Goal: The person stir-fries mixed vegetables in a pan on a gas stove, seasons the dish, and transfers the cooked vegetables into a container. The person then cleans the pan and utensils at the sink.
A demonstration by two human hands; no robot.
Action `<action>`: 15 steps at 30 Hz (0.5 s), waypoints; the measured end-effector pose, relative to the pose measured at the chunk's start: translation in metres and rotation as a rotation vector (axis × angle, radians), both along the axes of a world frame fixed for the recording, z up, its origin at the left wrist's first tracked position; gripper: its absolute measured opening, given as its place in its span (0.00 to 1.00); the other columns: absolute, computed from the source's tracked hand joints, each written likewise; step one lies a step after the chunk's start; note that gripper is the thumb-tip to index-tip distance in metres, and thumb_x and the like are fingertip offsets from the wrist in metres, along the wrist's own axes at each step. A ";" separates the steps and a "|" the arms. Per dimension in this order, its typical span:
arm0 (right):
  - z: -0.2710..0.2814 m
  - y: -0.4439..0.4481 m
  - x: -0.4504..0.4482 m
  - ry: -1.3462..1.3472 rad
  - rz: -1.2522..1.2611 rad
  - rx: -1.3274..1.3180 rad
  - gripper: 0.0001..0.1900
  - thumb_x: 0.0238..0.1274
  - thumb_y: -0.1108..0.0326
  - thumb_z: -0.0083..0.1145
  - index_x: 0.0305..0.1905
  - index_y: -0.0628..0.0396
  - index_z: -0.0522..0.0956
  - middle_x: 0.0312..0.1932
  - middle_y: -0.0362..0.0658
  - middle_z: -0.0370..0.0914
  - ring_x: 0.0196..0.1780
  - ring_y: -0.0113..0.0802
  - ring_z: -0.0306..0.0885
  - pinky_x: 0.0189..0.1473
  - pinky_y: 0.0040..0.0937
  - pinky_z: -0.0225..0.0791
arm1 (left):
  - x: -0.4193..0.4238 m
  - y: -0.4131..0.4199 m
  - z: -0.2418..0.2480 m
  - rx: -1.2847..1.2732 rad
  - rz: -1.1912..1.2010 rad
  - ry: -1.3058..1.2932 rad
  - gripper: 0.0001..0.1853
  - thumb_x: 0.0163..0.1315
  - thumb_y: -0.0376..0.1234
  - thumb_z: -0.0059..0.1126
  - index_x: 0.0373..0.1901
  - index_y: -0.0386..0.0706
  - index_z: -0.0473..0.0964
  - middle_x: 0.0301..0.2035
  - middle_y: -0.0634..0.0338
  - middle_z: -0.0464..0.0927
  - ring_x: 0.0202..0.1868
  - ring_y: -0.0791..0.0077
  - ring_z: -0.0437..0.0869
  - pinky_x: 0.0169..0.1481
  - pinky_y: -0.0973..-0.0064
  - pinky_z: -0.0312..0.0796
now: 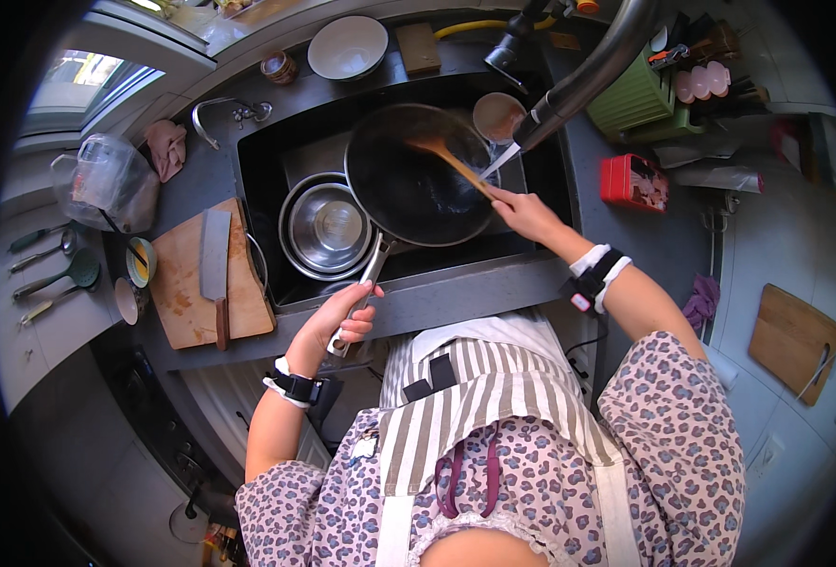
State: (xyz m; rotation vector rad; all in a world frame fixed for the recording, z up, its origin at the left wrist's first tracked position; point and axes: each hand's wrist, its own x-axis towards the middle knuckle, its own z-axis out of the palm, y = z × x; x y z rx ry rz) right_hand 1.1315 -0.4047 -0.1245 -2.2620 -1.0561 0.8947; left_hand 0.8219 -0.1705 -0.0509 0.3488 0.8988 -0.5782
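Observation:
My left hand [340,319] grips the metal handle of a dark wok [403,191], which is held over the black sink [418,262]. A wooden spatula [460,166] is in my right hand [527,216], its broad end inside the wok. From the faucet [531,127] at the right, a stream of water runs down at the wok's right side, and a little liquid glistens on the wok's inner surface. Nested stainless-steel bowls [333,230] lie in the sink left of the wok. A round bowl [497,117] with cloudy liquid stands behind the wok's right rim.
Left of the sink, a cleaver [214,262] lies on a wooden cutting board [170,298], beside a small bowl with yellow contents [141,261]. A white bowl [347,47] stands behind the sink. Right of it are a red tin [620,183] and a green rack [637,99].

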 end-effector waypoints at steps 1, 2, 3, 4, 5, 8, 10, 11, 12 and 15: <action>-0.011 0.010 -0.015 -0.034 -0.022 0.317 0.22 0.71 0.57 0.48 0.67 0.42 0.69 0.26 0.50 0.79 0.18 0.38 0.74 0.26 0.37 0.72 | 0.002 -0.001 0.000 0.012 -0.018 -0.003 0.13 0.73 0.43 0.43 0.44 0.43 0.67 0.16 0.69 0.60 0.11 0.90 0.53 0.11 0.90 0.47; -0.013 0.007 -0.014 0.437 -0.194 0.083 0.22 0.72 0.57 0.46 0.69 0.40 0.66 0.22 0.43 0.72 0.16 0.30 0.66 0.20 0.30 0.65 | 0.004 -0.001 0.001 0.015 -0.029 -0.003 0.13 0.73 0.43 0.43 0.44 0.43 0.67 0.16 0.69 0.60 0.11 0.90 0.54 0.11 0.90 0.47; 0.025 0.023 -0.020 0.903 -0.351 -0.170 0.23 0.74 0.56 0.44 0.71 0.39 0.64 0.18 0.36 0.66 0.13 0.21 0.57 0.14 0.24 0.57 | 0.003 -0.001 -0.001 0.016 -0.027 -0.003 0.13 0.73 0.43 0.43 0.44 0.43 0.67 0.16 0.69 0.60 0.11 0.90 0.54 0.11 0.89 0.47; 0.036 0.025 -0.030 1.029 -0.397 -0.140 0.24 0.74 0.55 0.43 0.71 0.37 0.62 0.17 0.33 0.60 0.12 0.19 0.53 0.13 0.20 0.50 | 0.004 0.000 0.000 0.020 -0.038 -0.005 0.13 0.73 0.43 0.43 0.43 0.43 0.66 0.16 0.69 0.60 0.11 0.90 0.54 0.11 0.89 0.47; 0.045 0.024 -0.039 1.156 -0.441 -0.109 0.24 0.74 0.55 0.43 0.72 0.35 0.60 0.17 0.30 0.54 0.12 0.16 0.48 0.12 0.15 0.43 | 0.004 0.001 0.001 0.044 -0.053 0.002 0.12 0.73 0.43 0.44 0.43 0.43 0.66 0.16 0.69 0.60 0.11 0.90 0.54 0.11 0.89 0.47; 0.079 -0.003 -0.038 1.349 -0.346 -0.221 0.27 0.74 0.53 0.43 0.74 0.36 0.56 0.16 0.31 0.57 0.12 0.15 0.51 0.11 0.15 0.45 | 0.002 -0.002 0.000 0.105 -0.081 0.010 0.12 0.73 0.43 0.44 0.41 0.44 0.66 0.16 0.70 0.59 0.11 0.89 0.54 0.12 0.88 0.47; 0.106 -0.034 -0.033 1.341 -0.330 -0.345 0.26 0.73 0.52 0.44 0.73 0.37 0.59 0.16 0.30 0.56 0.12 0.15 0.50 0.11 0.14 0.44 | 0.001 -0.002 -0.002 0.135 -0.119 0.002 0.12 0.72 0.43 0.45 0.41 0.45 0.66 0.16 0.70 0.59 0.12 0.89 0.53 0.12 0.88 0.47; 0.117 -0.050 -0.027 1.326 -0.325 -0.390 0.25 0.73 0.52 0.44 0.72 0.37 0.61 0.15 0.29 0.55 0.12 0.14 0.49 0.11 0.14 0.43 | 0.003 -0.003 0.000 0.185 -0.164 0.011 0.12 0.72 0.43 0.45 0.40 0.45 0.65 0.17 0.70 0.59 0.12 0.89 0.53 0.13 0.87 0.47; 0.119 -0.065 -0.018 1.206 -0.267 -0.443 0.25 0.72 0.52 0.45 0.71 0.36 0.63 0.15 0.32 0.59 0.12 0.17 0.53 0.11 0.16 0.48 | 0.005 -0.004 0.004 0.234 -0.206 0.019 0.12 0.72 0.44 0.46 0.40 0.45 0.65 0.17 0.70 0.58 0.12 0.89 0.53 0.14 0.87 0.47; 0.104 -0.104 0.007 0.663 0.015 -0.493 0.22 0.69 0.54 0.47 0.67 0.33 0.69 0.17 0.41 0.69 0.14 0.29 0.65 0.16 0.27 0.62 | 0.004 -0.009 0.011 0.337 -0.283 0.023 0.12 0.72 0.44 0.46 0.39 0.46 0.64 0.18 0.70 0.58 0.14 0.88 0.54 0.16 0.86 0.47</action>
